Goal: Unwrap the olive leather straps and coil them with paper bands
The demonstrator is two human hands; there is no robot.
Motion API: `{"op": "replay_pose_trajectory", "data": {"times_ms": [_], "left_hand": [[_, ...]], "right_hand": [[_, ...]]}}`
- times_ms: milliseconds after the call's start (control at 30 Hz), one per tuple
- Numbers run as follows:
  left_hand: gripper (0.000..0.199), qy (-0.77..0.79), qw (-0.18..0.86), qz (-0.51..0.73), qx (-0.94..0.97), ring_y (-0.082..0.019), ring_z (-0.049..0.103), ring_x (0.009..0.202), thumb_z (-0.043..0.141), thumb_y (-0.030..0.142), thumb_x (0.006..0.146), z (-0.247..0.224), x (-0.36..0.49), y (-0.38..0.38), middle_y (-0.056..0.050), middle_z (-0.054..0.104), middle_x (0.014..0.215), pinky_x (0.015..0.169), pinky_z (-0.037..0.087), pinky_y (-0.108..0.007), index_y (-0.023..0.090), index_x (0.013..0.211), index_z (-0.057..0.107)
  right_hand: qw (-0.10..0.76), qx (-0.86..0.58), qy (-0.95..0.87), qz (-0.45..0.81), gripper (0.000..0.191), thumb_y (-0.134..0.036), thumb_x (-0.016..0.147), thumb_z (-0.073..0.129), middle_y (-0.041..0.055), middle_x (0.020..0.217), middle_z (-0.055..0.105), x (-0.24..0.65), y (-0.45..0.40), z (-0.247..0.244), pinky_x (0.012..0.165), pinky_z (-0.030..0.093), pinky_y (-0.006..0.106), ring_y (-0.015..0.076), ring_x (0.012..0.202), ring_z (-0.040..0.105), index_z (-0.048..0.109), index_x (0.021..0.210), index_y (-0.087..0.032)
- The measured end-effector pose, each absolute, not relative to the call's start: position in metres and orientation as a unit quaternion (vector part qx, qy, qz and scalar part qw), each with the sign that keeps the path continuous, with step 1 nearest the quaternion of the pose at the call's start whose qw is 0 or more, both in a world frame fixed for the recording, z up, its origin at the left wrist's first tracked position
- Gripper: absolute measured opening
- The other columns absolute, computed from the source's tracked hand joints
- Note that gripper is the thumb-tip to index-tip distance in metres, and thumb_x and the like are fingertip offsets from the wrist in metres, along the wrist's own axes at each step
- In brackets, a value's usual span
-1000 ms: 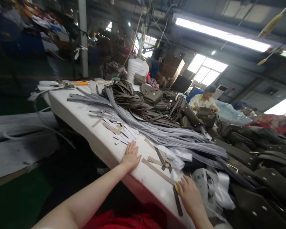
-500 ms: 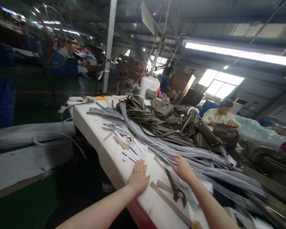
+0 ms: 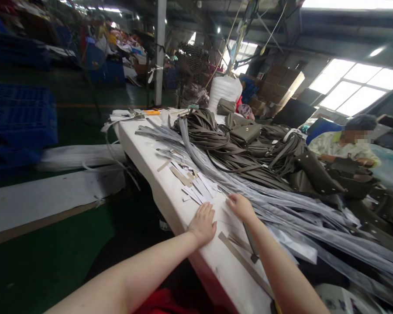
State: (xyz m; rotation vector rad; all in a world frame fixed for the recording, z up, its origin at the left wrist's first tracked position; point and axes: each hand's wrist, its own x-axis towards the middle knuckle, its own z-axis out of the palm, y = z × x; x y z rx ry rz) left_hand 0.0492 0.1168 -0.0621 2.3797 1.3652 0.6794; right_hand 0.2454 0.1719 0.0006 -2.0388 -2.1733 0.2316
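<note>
My left hand lies flat on the white-covered table near its edge, fingers stretched out. Its fingertips meet a small pile of white and brown strip scraps. To the right, my right hand is low over the table with its fingers curled in. What they hold, if anything, is hidden. Below the right wrist, a dark strip is partly covered by the forearm. A long brown strip lies between my forearms. Grey strips run in a long bundle just beyond my right hand.
Dark olive straps and pouches are heaped on the table's far side. A person works at the right. Orange-handled scissors lie at the far end. A blue pallet and white sheeting are on the floor at left.
My view has tilted down and swung left. My right hand has moved toward the scraps, and its spread fingers have curled in. My left hand stays flat by the scraps.
</note>
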Motion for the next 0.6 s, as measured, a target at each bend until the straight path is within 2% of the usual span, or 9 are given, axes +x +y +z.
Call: {"op": "replay_pose_trajectory", "data": {"times_ms": [167,400,533,600], "left_hand": [[0.042,0.474,0.151,0.236,0.835,-0.029,0.034,0.139,0.048,0.03,0.086,-0.06,0.049,0.117,-0.017,0.049,0.142,0.118,0.025,-0.046,0.01,0.123,0.056],[0.042,0.468,0.138,0.231,0.842,-0.031,0.04,0.134,0.045,0.028,0.085,-0.062,0.049,0.122,-0.018,0.052,0.139,0.116,0.028,-0.046,0.01,0.12,0.058],[0.042,0.451,0.118,0.25,0.849,-0.033,0.043,0.131,0.045,0.028,0.084,-0.065,0.049,0.126,-0.02,0.054,0.135,0.114,0.031,-0.047,0.008,0.118,0.059],[0.042,0.443,0.105,0.252,0.854,-0.033,0.045,0.129,0.046,0.028,0.084,-0.066,0.05,0.127,-0.021,0.056,0.132,0.113,0.033,-0.046,0.006,0.117,0.06]], "right_hand": [[0.062,-0.712,-0.697,0.063,0.028,-0.032,0.089,0.051,0.0083,0.099,0.072,0.264,0.152,0.01,0.081,0.044,0.029,0.0215,0.09,0.065,0.072,0.102,-0.019],[0.043,-0.778,-0.626,0.014,0.028,-0.031,0.09,0.05,0.0082,0.103,0.072,0.305,0.074,0.022,0.086,0.044,0.03,0.0219,0.095,0.064,0.071,0.104,-0.019],[0.03,-0.82,-0.571,-0.034,0.032,-0.026,0.087,0.054,0.0116,0.116,0.067,0.336,0.019,0.035,0.096,0.041,0.033,0.0247,0.108,0.059,0.066,0.116,-0.018],[0.027,-0.834,-0.548,-0.059,0.046,-0.018,0.08,0.06,0.0144,0.131,0.058,0.352,0.0,0.042,0.104,0.034,0.037,0.0275,0.122,0.05,0.06,0.126,-0.016]]}}
